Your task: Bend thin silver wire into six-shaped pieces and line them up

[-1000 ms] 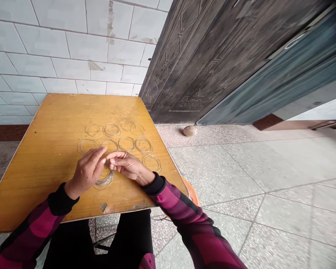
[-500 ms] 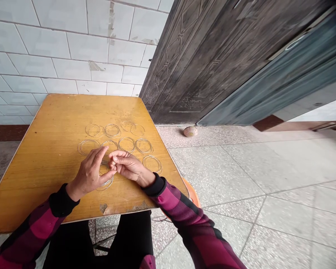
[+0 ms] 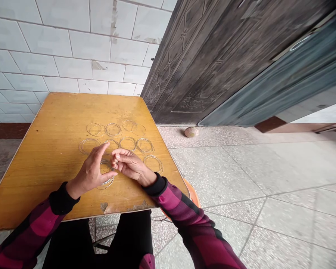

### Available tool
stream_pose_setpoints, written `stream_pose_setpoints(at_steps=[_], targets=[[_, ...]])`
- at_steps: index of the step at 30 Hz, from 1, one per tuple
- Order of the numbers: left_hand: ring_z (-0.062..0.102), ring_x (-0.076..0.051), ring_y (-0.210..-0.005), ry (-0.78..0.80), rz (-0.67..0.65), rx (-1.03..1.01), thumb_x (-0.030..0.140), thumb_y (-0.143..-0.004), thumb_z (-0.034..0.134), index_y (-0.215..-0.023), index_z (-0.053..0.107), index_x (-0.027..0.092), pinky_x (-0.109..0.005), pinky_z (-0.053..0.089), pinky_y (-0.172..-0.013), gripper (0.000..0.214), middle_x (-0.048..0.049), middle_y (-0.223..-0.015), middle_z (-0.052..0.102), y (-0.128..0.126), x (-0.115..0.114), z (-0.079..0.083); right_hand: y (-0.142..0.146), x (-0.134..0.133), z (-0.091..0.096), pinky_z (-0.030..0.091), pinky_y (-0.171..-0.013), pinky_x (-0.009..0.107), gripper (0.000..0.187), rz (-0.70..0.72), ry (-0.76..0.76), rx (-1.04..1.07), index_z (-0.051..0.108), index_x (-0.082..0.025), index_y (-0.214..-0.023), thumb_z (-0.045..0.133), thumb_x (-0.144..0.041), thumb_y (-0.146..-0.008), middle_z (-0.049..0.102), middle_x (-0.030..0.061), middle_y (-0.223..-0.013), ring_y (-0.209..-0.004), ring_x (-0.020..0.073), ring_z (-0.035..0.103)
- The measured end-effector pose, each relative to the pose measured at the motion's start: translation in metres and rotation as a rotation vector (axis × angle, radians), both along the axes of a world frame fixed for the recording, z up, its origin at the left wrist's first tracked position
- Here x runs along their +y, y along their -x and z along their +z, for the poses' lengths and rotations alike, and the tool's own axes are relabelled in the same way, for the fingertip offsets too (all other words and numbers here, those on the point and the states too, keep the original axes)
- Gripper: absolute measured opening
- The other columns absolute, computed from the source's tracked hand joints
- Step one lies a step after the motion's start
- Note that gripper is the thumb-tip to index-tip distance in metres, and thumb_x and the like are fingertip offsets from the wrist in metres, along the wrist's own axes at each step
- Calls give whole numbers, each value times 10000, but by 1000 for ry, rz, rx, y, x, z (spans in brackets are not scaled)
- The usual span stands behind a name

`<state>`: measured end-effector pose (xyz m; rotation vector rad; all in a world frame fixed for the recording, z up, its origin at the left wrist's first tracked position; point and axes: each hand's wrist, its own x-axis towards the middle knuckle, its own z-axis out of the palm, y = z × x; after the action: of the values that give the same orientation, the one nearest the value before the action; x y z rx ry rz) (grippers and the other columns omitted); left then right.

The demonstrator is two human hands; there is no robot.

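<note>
My left hand [image 3: 90, 170] hovers over the near part of the table [image 3: 50, 157], its thumb and fingers spread apart with nothing between them. Just to its right, my right hand [image 3: 128, 164] is closed in a pinch. A thin, pale glint like wire shows at its fingertips; most of it is hidden. Behind and between the hands is a bundle of thin metal wire rings [image 3: 109, 182], partly covered by the left hand. Farther back lie several more wire rings [image 3: 128, 144] in rows, and another wire ring coil [image 3: 153, 163] is right of my right hand.
A white tiled wall [image 3: 81, 45] stands behind the table. At the back right is a dark carved door [image 3: 190, 74] beside a blue-grey curtain [image 3: 257, 93]. A round object [image 3: 191, 132] lies on the floor. An orange stool [image 3: 192, 192] shows past the table's right edge.
My left thumb and fingers have opened wider and come slightly away from my right hand. The right hand keeps its pinch, and the view has shifted a little.
</note>
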<state>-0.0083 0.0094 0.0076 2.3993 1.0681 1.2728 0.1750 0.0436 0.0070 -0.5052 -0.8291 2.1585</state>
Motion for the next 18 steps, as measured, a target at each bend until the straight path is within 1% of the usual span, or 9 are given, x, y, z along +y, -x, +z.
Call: stream_pose_setpoints(at_steps=[2,5,9,14,18], targets=[[505,-341,-1298,37,-62,-10,281,-743,792,-1529,180,232,-521,517,-1009,998,-209,-1454,446,3,3,-3,-2,2,-1,524,-652,193,252,3,-5,20,740,-155,-889,859,-263,-694,659,-28,-639,-644,77,633],[517,-332,-1290,46,-103,-28,280,-731,806,-1528,196,243,-514,525,-1006,1004,-203,-1463,444,6,5,-6,-4,4,-1,523,-652,197,249,19,-6,35,736,-157,-891,854,-267,-701,651,-32,-641,-653,78,627],[553,-314,-1250,7,-108,-72,314,-753,787,-1519,226,237,-481,561,-963,952,-199,-1417,491,7,5,-2,-5,5,-1,522,-641,194,243,34,0,39,734,-157,-885,852,-266,-703,647,-37,-641,-646,75,623],[618,-290,-1149,3,-91,-107,369,-754,781,-1504,249,238,-472,584,-916,929,-188,-1358,536,6,3,4,-5,5,0,525,-644,194,234,31,21,54,732,-152,-887,847,-251,-710,650,-33,-643,-647,72,624],[604,-288,-1175,15,-88,-119,334,-776,764,-1494,263,240,-465,582,-924,880,-184,-1362,526,5,2,3,-5,5,-1,528,-650,196,239,33,19,58,730,-149,-903,842,-251,-719,652,-29,-646,-652,74,626]])
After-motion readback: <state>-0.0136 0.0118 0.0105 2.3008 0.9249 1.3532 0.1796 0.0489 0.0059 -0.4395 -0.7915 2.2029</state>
